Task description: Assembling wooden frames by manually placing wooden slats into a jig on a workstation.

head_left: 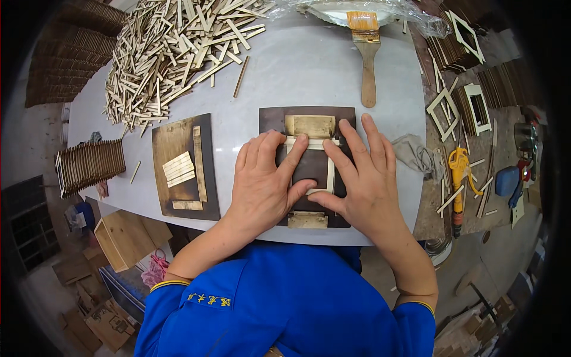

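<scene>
- Blue sleeves (pixel 279 297) fill the lower middle of the frame, with both forearms rising from them toward the centre.
- Left hand (pixel 262 187) lies flat, fingers spread, its grip open and closed on nothing; it presses on the dark board (pixel 270 119) at the centre of the pale bench (pixel 309 65).
- Right hand (pixel 366 178) lies flat just beside it, grip likewise open, fingers pushing on the thin wooden strips of a small frame (pixel 329 172) on that board.
- Wooden blocks (pixel 313 126) sit at the board's upper and lower ends.
- Left of centre, a second dark board (pixel 178 140) carries loose strips.
- Upper left holds a heap of wooden sticks (pixel 172 47).
- Upper middle, a paintbrush (pixel 367 56) lies on the bench.
- Far right, finished frames (pixel 458 110) and a yellow tool (pixel 458 172) lie on a side surface.
</scene>
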`<act>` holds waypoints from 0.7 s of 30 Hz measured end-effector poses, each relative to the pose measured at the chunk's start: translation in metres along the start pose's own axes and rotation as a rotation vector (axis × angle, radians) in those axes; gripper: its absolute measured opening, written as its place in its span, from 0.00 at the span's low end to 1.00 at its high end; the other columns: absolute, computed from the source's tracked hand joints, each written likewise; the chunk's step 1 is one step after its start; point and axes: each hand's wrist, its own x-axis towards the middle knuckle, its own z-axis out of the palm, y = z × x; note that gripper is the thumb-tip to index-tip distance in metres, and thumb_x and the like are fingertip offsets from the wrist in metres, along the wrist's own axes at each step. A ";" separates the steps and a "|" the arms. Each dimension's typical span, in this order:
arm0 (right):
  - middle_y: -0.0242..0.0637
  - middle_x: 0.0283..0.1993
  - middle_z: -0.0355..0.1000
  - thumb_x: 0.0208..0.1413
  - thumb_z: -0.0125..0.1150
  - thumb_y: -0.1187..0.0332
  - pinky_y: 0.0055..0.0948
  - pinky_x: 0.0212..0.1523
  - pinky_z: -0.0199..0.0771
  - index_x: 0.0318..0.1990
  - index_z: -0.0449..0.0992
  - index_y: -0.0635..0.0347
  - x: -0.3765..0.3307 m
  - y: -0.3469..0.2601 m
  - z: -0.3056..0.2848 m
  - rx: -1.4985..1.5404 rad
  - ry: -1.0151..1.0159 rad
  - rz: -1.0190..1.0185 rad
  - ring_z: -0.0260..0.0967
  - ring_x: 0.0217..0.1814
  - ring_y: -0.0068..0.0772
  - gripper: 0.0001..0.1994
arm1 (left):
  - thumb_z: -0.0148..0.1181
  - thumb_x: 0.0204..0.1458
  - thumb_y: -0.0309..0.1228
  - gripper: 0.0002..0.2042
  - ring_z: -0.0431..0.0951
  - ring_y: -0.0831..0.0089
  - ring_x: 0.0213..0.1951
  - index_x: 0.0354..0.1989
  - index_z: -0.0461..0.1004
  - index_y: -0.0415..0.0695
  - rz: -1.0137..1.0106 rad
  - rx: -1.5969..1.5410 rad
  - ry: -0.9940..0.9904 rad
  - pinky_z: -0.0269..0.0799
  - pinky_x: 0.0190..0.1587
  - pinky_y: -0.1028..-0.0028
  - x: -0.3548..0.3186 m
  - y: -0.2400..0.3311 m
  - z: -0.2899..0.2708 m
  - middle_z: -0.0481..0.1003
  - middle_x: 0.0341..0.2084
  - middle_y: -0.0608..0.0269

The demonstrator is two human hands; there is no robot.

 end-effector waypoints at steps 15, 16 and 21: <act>0.43 0.75 0.67 0.46 0.79 0.56 0.57 0.76 0.52 0.51 0.82 0.62 -0.034 -0.014 0.001 0.124 0.069 -0.182 0.51 0.83 0.56 0.26 | 0.69 0.55 0.26 0.16 0.78 0.57 0.63 0.53 0.81 0.42 0.021 -0.274 0.147 0.59 0.74 0.47 -0.057 0.002 -0.004 0.82 0.50 0.59; 0.43 0.75 0.67 0.46 0.79 0.56 0.57 0.76 0.52 0.51 0.82 0.62 -0.036 -0.015 0.002 0.122 0.061 -0.190 0.51 0.83 0.56 0.26 | 0.69 0.55 0.26 0.16 0.78 0.57 0.63 0.53 0.81 0.42 0.013 -0.276 0.153 0.59 0.74 0.47 -0.059 0.002 -0.005 0.82 0.50 0.59; 0.40 0.72 0.71 0.49 0.77 0.60 0.55 0.76 0.54 0.45 0.83 0.62 -0.038 -0.024 0.003 0.135 0.060 -0.188 0.53 0.83 0.54 0.19 | 0.68 0.55 0.24 0.13 0.80 0.58 0.59 0.50 0.82 0.43 0.004 -0.359 0.156 0.61 0.74 0.48 -0.058 -0.003 -0.010 0.83 0.48 0.59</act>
